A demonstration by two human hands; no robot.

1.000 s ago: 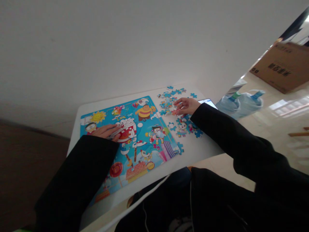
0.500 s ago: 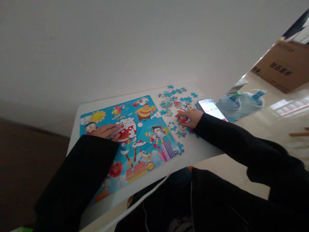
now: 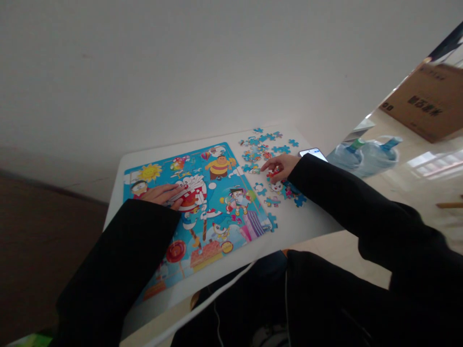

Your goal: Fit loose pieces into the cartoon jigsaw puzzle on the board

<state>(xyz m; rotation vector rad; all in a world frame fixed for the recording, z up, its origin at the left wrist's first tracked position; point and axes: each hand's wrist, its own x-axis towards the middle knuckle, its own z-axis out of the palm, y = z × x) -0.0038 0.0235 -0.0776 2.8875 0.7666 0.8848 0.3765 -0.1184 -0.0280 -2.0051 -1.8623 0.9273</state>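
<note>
My left hand (image 3: 162, 194) lies flat with fingers stretched over the left-middle of a blue cartoon puzzle board (image 3: 213, 219). Its fingertips touch the white-and-red character (image 3: 195, 190) and hide part of it. To the right of the board, my right hand (image 3: 282, 166) hovers over a spread of loose jigsaw pieces (image 3: 258, 140). Its index finger and thumb are apart, and a red piece (image 3: 275, 172) shows between and below them; it seems to lie on the table. More pieces (image 3: 289, 190) lie under the wrist, partly hidden by the sleeve.
The white table (image 3: 249, 255) stands against a pale wall (image 3: 202, 72). A phone (image 3: 314, 153) lies at the table's right edge, half covered by my right sleeve. Beyond are clear water jugs (image 3: 379, 154) on the floor and a cardboard box (image 3: 428, 103). A white cable (image 3: 217, 294) crosses in front.
My right hand has shifted slightly up and left, its fingers opening a little, and the forearm covers more of the phone. The left hand keeps its place on the board.
</note>
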